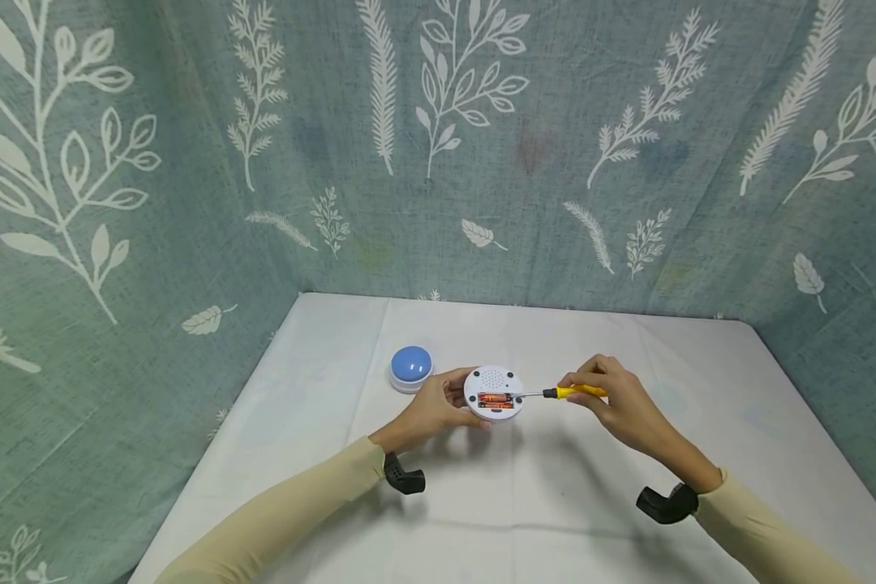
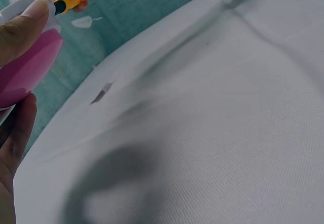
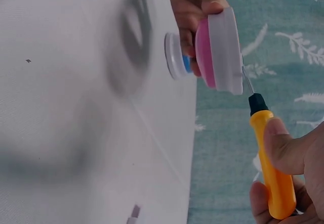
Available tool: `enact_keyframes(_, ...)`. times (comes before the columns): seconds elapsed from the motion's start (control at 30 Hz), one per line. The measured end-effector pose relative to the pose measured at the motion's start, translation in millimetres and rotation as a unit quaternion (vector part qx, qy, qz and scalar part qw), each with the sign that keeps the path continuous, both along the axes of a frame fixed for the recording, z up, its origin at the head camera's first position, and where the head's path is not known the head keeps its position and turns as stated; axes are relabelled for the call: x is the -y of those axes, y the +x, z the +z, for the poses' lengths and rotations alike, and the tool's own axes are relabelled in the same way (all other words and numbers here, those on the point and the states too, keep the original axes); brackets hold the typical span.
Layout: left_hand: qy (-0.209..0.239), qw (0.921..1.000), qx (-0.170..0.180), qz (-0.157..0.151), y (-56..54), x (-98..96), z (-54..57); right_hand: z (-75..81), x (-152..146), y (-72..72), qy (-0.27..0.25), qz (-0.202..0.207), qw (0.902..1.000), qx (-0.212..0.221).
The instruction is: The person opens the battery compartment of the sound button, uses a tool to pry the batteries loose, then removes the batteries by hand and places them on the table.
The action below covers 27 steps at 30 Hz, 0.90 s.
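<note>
My left hand [image 1: 438,403] grips a round pink-domed push button [image 1: 492,393] turned so its white underside faces me, its battery bay open with orange batteries showing. In the left wrist view the pink dome [image 2: 23,67] sits between my fingers [image 2: 23,24]. A yellow-handled screwdriver [image 1: 573,392] is held in my right hand [image 1: 613,397], and its metal tip touches the white underside. The right wrist view shows the screwdriver [image 3: 273,173] meeting the button's white base [image 3: 225,49] edge-on.
A blue-domed button [image 1: 411,367] with a white base stands on the white cloth-covered table [image 1: 555,503], left of and behind my left hand. Green leaf-print fabric [image 1: 438,146] hangs around the table on three sides. Black wrist mounts show on both sleeves.
</note>
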State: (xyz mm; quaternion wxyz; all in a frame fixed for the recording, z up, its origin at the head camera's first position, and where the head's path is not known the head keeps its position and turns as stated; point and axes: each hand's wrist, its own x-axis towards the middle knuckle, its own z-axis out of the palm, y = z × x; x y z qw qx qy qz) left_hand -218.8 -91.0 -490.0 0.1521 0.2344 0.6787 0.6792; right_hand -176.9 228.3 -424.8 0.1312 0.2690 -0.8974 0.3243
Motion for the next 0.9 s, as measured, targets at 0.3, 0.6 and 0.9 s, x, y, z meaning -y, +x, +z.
enact_keyframes(0.3, 0.009, 0.9998, 0.018, 0.005, -0.5, 0.8, -0.5, -3.5, 1.6, 2.7, -0.017, -0.015, 0.9995, 0.022)
enact_keyframes(0.6, 0.025, 0.9994, 0.024, 0.004, -0.8, 0.8, 0.8, -5.7, 4.1, 3.5, -0.025, -0.031, 0.9985, 0.038)
enact_keyframes(0.9, 0.014, 0.9998, 0.015, 0.001, 0.0, 1.5, -0.4, -0.8, 0.3, 4.5, -0.008, -0.014, 0.9994, -0.03)
